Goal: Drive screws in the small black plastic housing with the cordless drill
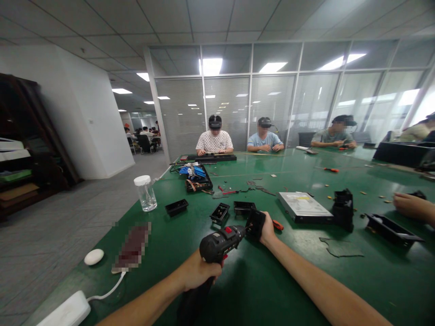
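Green, glossy worktop (292, 290) fills the lower view, its left edge slanting away from the wearer. Towards the near side, the left hand (202, 274) is wrapped around the grip of a black pistol-shaped power drill (219, 244) with a red button on top. The right hand (268, 230) grips a small black plastic box (256, 224), tilted above the worktop, with the drill's tip pointing at it; whether they touch is too small to tell. Just beside the right hand lies an orange-and-black tool handle (277, 225). Further from the wearer sit a black rectangular plastic housing (220, 213) and, nearer the left edge, a shallow black plastic tray (176, 207). Beside that edge stands a clear jar with a white lid (145, 194). Towards the right edge lies a flat silver metal drive (304, 206).
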### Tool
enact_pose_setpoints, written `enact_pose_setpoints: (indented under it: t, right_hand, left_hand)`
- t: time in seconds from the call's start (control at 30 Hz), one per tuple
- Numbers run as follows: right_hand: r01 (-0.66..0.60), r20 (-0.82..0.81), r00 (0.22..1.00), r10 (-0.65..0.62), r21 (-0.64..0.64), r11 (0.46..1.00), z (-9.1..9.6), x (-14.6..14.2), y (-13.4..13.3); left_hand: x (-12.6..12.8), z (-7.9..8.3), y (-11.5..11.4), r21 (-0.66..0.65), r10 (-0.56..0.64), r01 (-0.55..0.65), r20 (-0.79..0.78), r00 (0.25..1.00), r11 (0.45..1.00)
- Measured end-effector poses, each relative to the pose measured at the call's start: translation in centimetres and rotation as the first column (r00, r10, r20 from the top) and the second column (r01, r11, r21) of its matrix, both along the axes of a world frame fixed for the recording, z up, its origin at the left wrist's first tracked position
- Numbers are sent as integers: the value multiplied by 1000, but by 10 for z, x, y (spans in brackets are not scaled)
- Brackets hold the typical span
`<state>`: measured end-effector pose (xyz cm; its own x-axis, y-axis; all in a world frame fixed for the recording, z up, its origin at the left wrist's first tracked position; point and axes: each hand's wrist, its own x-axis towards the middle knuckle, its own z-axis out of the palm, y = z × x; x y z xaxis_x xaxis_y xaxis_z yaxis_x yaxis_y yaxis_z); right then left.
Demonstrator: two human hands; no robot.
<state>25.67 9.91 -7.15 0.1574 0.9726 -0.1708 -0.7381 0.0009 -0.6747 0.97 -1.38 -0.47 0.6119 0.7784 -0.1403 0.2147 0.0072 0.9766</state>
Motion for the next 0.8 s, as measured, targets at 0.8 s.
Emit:
enact_pose_setpoints:
  t: [0.8]
  right_hand:
    - [-28, 5, 1000, 28, 26, 999, 3, -1, -3]
  left_hand:
    - [2, 4, -3, 8, 14, -14, -14, 1000, 1000]
